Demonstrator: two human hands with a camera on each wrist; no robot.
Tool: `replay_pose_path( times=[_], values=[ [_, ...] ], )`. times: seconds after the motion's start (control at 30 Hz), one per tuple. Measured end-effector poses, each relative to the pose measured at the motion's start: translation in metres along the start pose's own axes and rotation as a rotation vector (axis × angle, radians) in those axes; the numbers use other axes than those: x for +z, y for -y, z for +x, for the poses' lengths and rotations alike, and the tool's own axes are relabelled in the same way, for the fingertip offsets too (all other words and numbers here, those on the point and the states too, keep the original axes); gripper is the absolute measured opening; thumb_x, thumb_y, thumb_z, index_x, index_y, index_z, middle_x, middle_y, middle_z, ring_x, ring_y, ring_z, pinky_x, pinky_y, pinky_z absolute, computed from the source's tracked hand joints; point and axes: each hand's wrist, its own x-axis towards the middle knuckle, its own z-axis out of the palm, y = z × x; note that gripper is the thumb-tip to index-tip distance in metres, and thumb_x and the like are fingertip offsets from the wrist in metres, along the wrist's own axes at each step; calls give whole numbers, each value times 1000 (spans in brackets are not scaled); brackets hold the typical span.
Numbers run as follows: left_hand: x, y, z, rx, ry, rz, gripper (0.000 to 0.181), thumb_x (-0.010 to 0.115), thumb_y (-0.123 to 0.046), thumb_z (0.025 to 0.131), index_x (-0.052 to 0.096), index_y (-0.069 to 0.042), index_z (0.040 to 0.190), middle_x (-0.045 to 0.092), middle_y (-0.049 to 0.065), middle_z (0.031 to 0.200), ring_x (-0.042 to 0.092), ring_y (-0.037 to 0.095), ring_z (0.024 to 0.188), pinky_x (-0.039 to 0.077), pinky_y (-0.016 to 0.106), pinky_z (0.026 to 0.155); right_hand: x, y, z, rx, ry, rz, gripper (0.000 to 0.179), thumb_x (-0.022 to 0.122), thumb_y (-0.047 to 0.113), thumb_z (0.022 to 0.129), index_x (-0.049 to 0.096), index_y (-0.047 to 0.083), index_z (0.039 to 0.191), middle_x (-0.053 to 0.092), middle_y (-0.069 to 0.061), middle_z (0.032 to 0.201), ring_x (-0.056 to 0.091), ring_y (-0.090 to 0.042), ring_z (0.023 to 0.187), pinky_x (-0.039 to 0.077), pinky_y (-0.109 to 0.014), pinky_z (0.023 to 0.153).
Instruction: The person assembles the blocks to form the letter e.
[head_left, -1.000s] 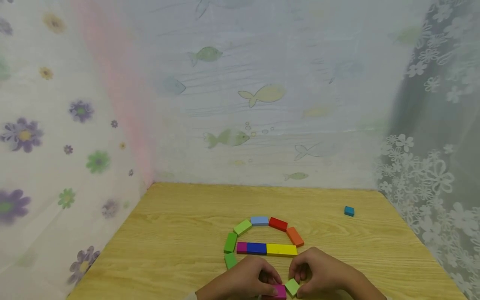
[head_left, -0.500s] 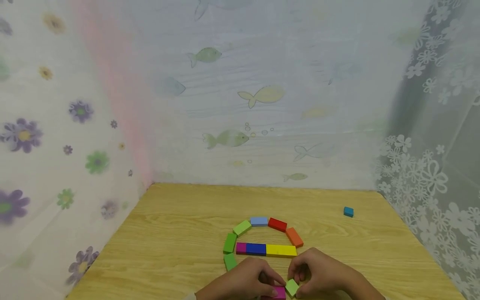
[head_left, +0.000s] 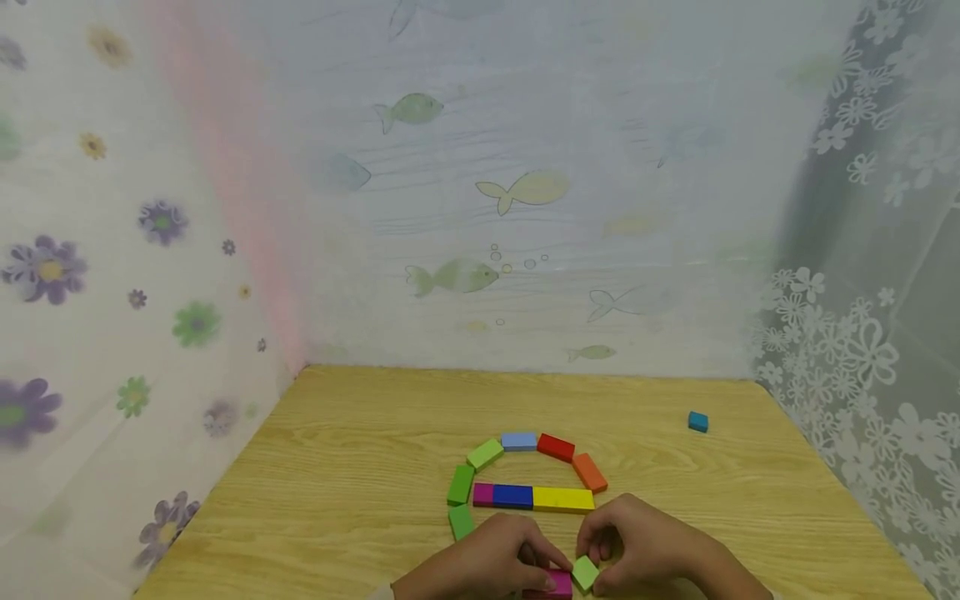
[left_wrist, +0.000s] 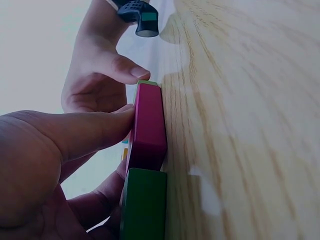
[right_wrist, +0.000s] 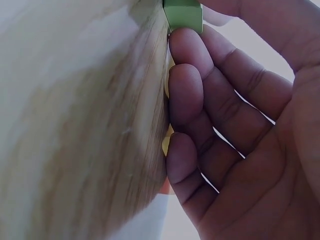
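Observation:
At the near edge of the head view, my left hand holds a magenta block between thumb and fingers, flat on the table. My right hand pinches a small light green block, turned at an angle, against the magenta block's right end. In the left wrist view the magenta block stands end to end with a dark green block. The right wrist view shows the light green block at the top, with my other fingers loosely curled beside the tabletop.
An arc of coloured blocks, including a light blue block and a red block, curves beyond my hands. Inside it lies a row of magenta, blue and yellow blocks. A lone blue block sits at the table's far right.
My left index finger has stretched slightly toward the light green block. Otherwise both hands and the blocks stay nearly still.

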Motion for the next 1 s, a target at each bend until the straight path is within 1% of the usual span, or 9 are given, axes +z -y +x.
replay_pose_path(
  times=[0.4,0.63,0.83,1.0],
  values=[
    [0,0,0,-13,-11,11,24,77,-10,92,83,-28,107,72,-13,83,63,1,75,49,20,63,-1,0,2,-1,6,-1,24,88,25,82,76,23,102,72,8,89,63,-4,79,56,-24,73],
    [0,-1,1,-22,-8,7,24,77,-10,92,83,-28,107,73,-12,83,64,1,76,49,20,64,-6,-1,0,-25,10,-6,25,88,25,82,77,21,104,74,8,94,66,-6,82,58,-26,75],
    [1,2,2,-15,-7,19,25,77,-10,92,83,-29,108,75,-13,84,65,-1,78,51,19,67,-19,-2,-3,-45,-10,-50,28,88,25,83,76,19,107,75,5,99,69,-8,85,59,-27,75],
    [1,2,2,-24,-4,11,25,77,-10,92,83,-29,107,75,-13,84,65,0,77,51,20,65,-36,-1,-7,-70,-72,-109,28,86,26,86,75,17,109,76,2,97,69,-12,83,59,-29,73]
  ],
)
